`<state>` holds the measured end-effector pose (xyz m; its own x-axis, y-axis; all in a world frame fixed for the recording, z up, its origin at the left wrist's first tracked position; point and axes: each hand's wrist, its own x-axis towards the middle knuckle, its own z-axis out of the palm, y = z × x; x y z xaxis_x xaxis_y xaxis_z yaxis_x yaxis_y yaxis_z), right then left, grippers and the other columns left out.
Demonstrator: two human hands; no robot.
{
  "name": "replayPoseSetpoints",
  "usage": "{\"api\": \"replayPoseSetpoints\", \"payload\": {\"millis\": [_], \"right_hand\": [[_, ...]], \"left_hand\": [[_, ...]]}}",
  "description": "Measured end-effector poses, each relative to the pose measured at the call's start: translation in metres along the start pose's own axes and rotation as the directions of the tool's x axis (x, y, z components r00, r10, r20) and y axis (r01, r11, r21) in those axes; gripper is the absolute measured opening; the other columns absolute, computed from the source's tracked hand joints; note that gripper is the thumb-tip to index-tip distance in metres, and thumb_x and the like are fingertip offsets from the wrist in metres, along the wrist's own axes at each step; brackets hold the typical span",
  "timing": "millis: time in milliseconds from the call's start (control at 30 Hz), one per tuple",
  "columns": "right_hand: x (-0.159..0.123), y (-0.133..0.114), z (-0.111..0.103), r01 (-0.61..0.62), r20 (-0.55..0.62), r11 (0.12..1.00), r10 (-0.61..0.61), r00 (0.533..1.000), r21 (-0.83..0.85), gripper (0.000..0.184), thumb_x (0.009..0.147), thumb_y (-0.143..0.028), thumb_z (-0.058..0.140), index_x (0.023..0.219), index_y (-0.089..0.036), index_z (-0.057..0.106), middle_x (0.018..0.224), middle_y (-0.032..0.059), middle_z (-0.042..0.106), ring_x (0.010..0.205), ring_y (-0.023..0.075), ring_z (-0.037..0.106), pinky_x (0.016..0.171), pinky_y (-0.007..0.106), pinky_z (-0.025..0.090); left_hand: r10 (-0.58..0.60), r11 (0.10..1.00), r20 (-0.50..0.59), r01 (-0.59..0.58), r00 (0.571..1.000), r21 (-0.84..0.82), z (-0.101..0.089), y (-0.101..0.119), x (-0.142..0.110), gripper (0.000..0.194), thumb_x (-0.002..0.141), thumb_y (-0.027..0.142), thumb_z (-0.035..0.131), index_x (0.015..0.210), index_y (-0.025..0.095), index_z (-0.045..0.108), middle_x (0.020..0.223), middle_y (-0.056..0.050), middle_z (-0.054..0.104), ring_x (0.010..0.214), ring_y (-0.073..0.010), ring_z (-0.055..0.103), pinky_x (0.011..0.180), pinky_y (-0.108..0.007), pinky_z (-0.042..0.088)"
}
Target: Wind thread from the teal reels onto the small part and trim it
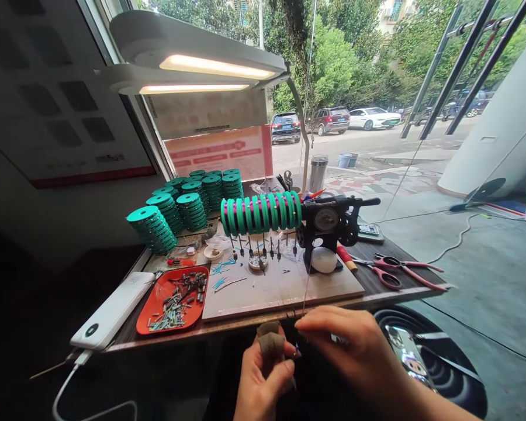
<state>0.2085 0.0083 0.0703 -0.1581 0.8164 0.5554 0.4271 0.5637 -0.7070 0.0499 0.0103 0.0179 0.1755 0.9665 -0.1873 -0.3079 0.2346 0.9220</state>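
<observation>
My left hand [267, 374] is closed in front of the table edge, with olive-brown wraps [270, 342] around its fingers. Its thumb and fingertips pinch something tiny with a blue tip [297, 349], too small to name. Close by on the right, my right hand [355, 345] has its fingertips pressed together at a thin pinkish line [305, 292] that rises toward the winding machine. Green foam spools [260, 211] with magenta bands sit in a row on the black hand-cranked winder [328, 219]. Small dark pieces [272, 252] dangle below them.
A red tray [142, 318] of small metal parts and a white power bank [114, 307] lie left. Stacked green spools [158, 219] stand behind. Red-handled scissors [388, 278] and pliers [425, 275] lie right. A lamp [201, 47] hangs above; a black stool [447, 362] stands low right.
</observation>
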Motion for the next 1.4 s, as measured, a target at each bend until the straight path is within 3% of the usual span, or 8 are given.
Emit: {"api": "replayPoseSetpoints", "payload": {"millis": [67,200,367,467,600,767,1133,1400], "right_hand": [[-0.003,0.000,0.000,0.153,-0.007,0.980,-0.155,0.988,-0.130,0.022,0.088,-0.018,0.045,0.083,-0.015,0.066,0.074,0.0064,0.069,0.063,0.0129,0.064,0.056,0.018,0.050],[-0.009,0.004,0.002,0.383,0.027,0.835,-0.406,0.914,-0.397,0.036,0.093,-0.019,0.032,0.081,-0.011,0.065,0.068,0.0097,0.068,0.058,0.0161,0.062,0.052,0.024,0.050],[-0.012,0.011,0.007,0.465,0.091,0.772,-0.477,0.874,-0.434,0.035,0.091,-0.011,0.033,0.076,-0.009,0.064,0.067,0.0116,0.066,0.061,0.0185,0.061,0.055,0.028,0.050],[-0.013,0.014,0.007,0.443,0.107,0.816,-0.437,0.893,-0.370,0.036,0.093,-0.015,0.031,0.078,-0.010,0.063,0.070,0.0120,0.066,0.064,0.0183,0.060,0.056,0.027,0.050],[-0.015,0.015,0.003,0.220,0.181,0.964,-0.193,0.964,-0.146,0.027,0.091,-0.019,0.035,0.091,-0.015,0.062,0.082,0.0090,0.063,0.071,0.0150,0.060,0.061,0.022,0.049],[-0.010,0.010,-0.002,0.101,0.284,0.992,-0.077,0.956,-0.072,0.021,0.086,-0.011,0.040,0.100,-0.018,0.055,0.084,0.0047,0.063,0.073,0.0136,0.058,0.066,0.021,0.047],[0.001,0.006,-0.003,0.427,0.511,0.852,-0.233,0.828,-0.303,0.016,0.087,-0.009,0.037,0.096,-0.014,0.049,0.073,0.0025,0.058,0.060,0.0159,0.046,0.056,0.027,0.039],[0.004,-0.003,0.001,0.514,0.582,0.783,-0.247,0.775,-0.352,0.017,0.084,-0.008,0.042,0.096,-0.014,0.052,0.074,0.0037,0.059,0.060,0.0178,0.046,0.055,0.029,0.038]], "left_hand": [[0.006,1.000,-0.038,-0.005,0.999,0.013,0.001,0.001,-0.001,0.017,0.054,0.025,0.075,0.067,0.018,0.068,0.065,0.000,0.062,0.049,-0.0081,0.046,0.047,-0.020,0.039],[-0.018,1.000,-0.019,0.019,1.000,0.025,0.001,0.002,-0.001,0.017,0.056,0.028,0.075,0.068,0.018,0.068,0.066,0.000,0.061,0.050,-0.0075,0.045,0.048,-0.019,0.037],[0.039,0.996,0.064,-0.044,0.997,0.075,0.004,0.003,0.003,0.020,0.057,0.033,0.075,0.064,0.015,0.066,0.062,0.002,0.052,0.051,-0.0063,0.041,0.048,-0.018,0.034],[0.041,0.995,0.064,-0.047,0.997,0.089,0.006,0.005,0.004,0.023,0.058,0.035,0.074,0.064,0.015,0.066,0.062,0.001,0.052,0.055,-0.0077,0.042,0.053,-0.019,0.035],[0.016,0.994,0.068,-0.023,0.998,0.106,0.006,0.007,0.002,0.023,0.060,0.035,0.073,0.064,0.015,0.063,0.059,0.003,0.047,0.051,-0.0067,0.037,0.049,-0.019,0.031],[0.018,0.990,0.061,-0.026,0.998,0.140,0.007,0.009,0.001,0.024,0.060,0.035,0.072,0.065,0.014,0.062,0.061,0.002,0.048,0.053,-0.0081,0.037,0.049,-0.020,0.031],[0.087,0.973,0.133,-0.113,0.987,0.201,0.005,0.012,0.004,0.024,0.062,0.035,0.069,0.065,0.014,0.059,0.066,-0.001,0.046,0.063,-0.0140,0.042,0.062,-0.027,0.039],[0.060,0.979,0.114,-0.081,0.992,0.187,0.007,0.014,0.001,0.025,0.058,0.030,0.074,0.060,0.014,0.054,0.066,0.002,0.042,0.059,-0.0111,0.037,0.055,-0.023,0.035]]}}
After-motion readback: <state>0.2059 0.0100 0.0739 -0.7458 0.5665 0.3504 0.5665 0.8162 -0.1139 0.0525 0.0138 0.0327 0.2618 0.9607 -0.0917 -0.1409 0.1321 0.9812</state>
